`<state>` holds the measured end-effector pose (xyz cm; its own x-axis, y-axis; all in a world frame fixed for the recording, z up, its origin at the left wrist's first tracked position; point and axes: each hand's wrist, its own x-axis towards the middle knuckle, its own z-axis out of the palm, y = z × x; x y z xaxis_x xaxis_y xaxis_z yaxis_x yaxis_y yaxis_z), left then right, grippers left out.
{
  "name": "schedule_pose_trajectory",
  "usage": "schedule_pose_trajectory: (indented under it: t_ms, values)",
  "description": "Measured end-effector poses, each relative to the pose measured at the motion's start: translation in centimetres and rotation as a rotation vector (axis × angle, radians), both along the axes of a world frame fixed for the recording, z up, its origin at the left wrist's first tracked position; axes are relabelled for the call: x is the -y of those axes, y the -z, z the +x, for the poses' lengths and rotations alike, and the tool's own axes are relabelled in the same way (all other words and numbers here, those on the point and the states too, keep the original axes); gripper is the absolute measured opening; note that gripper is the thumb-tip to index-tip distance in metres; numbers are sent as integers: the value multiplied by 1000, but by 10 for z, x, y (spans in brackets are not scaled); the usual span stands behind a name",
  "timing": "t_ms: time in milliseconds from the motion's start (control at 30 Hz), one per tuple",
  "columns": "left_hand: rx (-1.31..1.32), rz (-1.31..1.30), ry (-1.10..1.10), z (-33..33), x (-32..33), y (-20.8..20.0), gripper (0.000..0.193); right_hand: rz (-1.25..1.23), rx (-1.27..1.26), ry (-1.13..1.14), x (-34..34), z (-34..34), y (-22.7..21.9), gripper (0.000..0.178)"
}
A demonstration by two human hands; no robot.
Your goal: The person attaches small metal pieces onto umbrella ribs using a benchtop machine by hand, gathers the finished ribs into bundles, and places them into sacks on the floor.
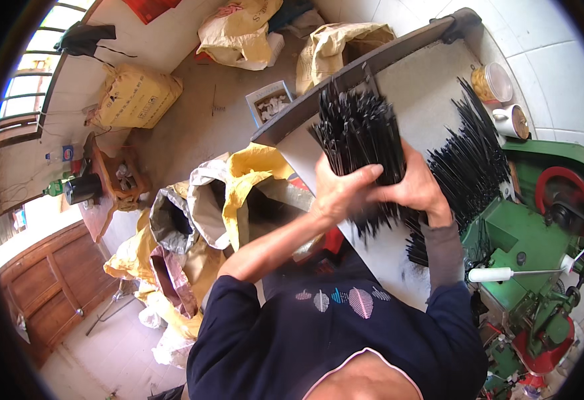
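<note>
The left forearm [272, 247] slants up and rightward, bare; the right forearm [442, 253] rises more steeply, covered almost to the wrist. The left hand [342, 190] and right hand [417, 187] face each other in a clasp, thumbs pointing inward, the left one higher. The other fingers are mostly hidden, so their curl is hard to judge.

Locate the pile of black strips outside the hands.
In the head view, the pile of black strips lies right of centre on the worktop, between the right hand and the green machine.
</note>
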<state>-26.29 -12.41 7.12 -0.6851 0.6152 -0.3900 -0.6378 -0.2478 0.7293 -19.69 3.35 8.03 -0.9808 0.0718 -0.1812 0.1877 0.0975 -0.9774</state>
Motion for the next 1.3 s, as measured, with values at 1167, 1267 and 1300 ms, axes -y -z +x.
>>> schedule_pose_trajectory:
  t_ms: [1167,1267,1300]
  values:
    - [-756,-24,-140,-31,102,20,74,268,25,-100,102,0,29,64]
    - [-514,-49,-360,-17,185,20,75,367,-158,-220,182,-29,16,57]
    - [-381,-21,-469,-11,211,25,76,370,-139,-319,212,-41,12,53]
